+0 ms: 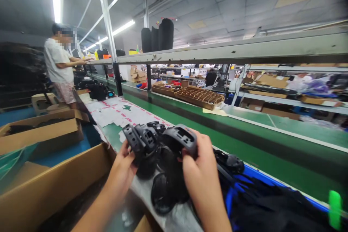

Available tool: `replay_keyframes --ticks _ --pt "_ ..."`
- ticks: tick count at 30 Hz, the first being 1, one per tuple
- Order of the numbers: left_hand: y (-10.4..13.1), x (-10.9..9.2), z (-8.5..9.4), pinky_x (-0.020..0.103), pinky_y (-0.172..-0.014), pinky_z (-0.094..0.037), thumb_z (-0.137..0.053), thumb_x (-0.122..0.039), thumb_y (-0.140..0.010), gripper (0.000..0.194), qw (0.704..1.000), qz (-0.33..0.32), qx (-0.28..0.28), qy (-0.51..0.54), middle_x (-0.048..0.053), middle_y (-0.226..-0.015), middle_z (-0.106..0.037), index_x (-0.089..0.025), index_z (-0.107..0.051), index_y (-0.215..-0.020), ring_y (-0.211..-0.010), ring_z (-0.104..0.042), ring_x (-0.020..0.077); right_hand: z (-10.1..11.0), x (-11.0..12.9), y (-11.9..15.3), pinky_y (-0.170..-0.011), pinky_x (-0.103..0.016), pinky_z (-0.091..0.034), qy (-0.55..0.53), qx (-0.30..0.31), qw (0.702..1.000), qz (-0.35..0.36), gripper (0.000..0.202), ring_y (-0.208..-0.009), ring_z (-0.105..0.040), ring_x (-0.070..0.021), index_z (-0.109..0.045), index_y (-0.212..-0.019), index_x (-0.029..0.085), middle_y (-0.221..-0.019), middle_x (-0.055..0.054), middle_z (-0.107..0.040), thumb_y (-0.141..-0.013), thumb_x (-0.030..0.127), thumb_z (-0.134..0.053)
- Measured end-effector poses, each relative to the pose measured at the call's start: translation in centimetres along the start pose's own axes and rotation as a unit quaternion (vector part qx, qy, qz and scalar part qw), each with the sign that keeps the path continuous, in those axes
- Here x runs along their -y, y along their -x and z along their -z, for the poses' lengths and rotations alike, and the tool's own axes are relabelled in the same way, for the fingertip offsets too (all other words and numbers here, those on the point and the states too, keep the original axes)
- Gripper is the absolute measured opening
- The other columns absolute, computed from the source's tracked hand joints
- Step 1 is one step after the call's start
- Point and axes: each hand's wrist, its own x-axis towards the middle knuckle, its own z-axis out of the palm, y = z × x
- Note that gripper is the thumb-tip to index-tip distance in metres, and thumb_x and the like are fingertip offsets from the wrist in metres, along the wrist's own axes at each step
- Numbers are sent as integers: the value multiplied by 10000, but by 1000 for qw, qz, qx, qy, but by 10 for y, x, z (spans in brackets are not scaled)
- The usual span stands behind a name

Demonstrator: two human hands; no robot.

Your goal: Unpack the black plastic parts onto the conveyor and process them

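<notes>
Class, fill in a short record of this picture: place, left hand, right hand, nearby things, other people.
Place: green conveyor line in a workshop
Left hand: grips a black plastic part
Right hand: grips a second black part
Nearby: cardboard box at left, blue crate at right
Other people: one person standing farther along the line

1. Your left hand [123, 168] covers the near side of the black plastic part [141, 141] it grips; your forearm runs off the bottom edge at 7 o'clock.
2. Your right hand [199, 168] hides the underside of the second black part [181, 139].
3. At 4 o'clock, the blue crate [244, 174] is cut by the edge, its dark contents unreadable.
4. At 10 o'clock, the co-worker's [58, 65] face is blurred.
</notes>
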Motion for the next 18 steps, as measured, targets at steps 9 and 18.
replay_keyframes --ticks 9,18 --pt "-85 20 -50 548 -978 -412 -657 -336 -805 463 954 -48 59 -290 106 -1236 -542 -171 -514 -1213 -1136 -523 286 27 -28 -5 -953 -500 -391 114 -51 991 -44 403 -1065 -477 -333 -620 -1119 147 -1100 -148 -527 -752 149 -455" --pt "-76 16 -49 496 -931 -473 -612 -332 -841 463 914 -60 62 -396 123 -1305 -494 -168 -474 -1252 -1119 -540 269 8 -46 -3 -865 -503 -499 144 14 987 -74 364 -1254 -339 -392 -597 -1202 145 -1306 -213 -391 -849 202 -530"
